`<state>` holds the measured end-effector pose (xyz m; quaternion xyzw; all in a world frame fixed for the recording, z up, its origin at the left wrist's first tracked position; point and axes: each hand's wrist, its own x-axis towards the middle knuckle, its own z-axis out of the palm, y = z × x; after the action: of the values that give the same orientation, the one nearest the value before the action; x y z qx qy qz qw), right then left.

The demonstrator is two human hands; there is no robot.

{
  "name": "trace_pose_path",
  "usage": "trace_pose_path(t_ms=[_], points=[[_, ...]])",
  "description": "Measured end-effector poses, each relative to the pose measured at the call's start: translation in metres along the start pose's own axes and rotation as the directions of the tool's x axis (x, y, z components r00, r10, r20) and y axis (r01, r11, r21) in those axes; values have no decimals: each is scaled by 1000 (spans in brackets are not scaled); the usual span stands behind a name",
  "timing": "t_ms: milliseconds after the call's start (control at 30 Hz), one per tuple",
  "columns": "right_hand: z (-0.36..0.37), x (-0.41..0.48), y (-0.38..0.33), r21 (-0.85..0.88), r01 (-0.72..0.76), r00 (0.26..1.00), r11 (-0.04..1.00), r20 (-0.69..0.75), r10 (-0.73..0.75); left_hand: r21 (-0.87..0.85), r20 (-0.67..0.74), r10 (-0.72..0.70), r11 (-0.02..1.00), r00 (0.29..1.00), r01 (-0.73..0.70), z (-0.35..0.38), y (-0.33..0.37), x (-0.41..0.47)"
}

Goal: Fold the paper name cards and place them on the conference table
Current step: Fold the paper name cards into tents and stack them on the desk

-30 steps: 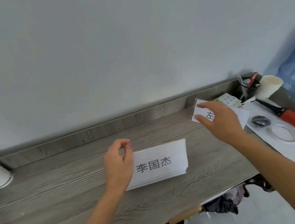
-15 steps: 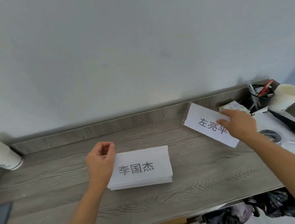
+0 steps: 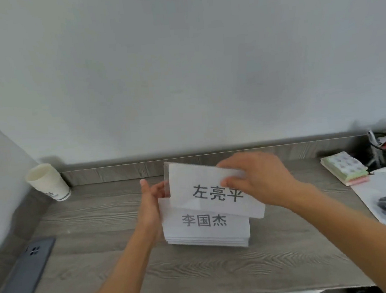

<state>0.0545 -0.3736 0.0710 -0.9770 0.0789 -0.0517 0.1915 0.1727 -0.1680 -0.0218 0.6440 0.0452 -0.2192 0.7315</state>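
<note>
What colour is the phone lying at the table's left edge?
Grey-blue, lying camera side up; the phone shows plainly in the head view, the only one.

The bare right hand [image 3: 258, 180] reaches in from the right, fingers curled over, thumb beneath, pinching closed. The bare left hand [image 3: 151, 202] stands edge-on, fingers straight and together, forearm extended from below.
</note>
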Motion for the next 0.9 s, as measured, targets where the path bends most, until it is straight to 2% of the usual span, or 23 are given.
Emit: trace_pose_path(t_ms=[100,300,533,567,633,700,733,833,900], points=[[27,5,-11,-28,43,997,999,68,-41,-5,31,-16,1000,999,17,-5,0,-3],[51,12,-19,-81,35,995,996,93,-27,27,43,-16,1000,999,15,-10,-5,4],[72,6,-17,-134,77,993,988,97,-65,265,7,138,955,990,-135,-13,-14,2],[72,3,-14,-67,50,996,997,78,-44,282,16,143,949,990,-142,-13,-15,2],[69,-7,-3,170,-74,993,983,-77,88,324,55,135,935,989,-145,-16,-13,2],[71,-22,13,374,-206,922,904,-235,307,365,100,118,919,988,-147,-22,-11,1],[75,-30,20,433,-275,885,858,-235,402,394,120,115,906,986,-154,-25,-13,3],[93,-53,24,619,-429,834,658,-9,552,466,138,92,873,986,-146,-30,-16,8],[107,-58,15,743,-445,813,500,100,574,464,122,85,876,989,-133,-28,-18,8]])
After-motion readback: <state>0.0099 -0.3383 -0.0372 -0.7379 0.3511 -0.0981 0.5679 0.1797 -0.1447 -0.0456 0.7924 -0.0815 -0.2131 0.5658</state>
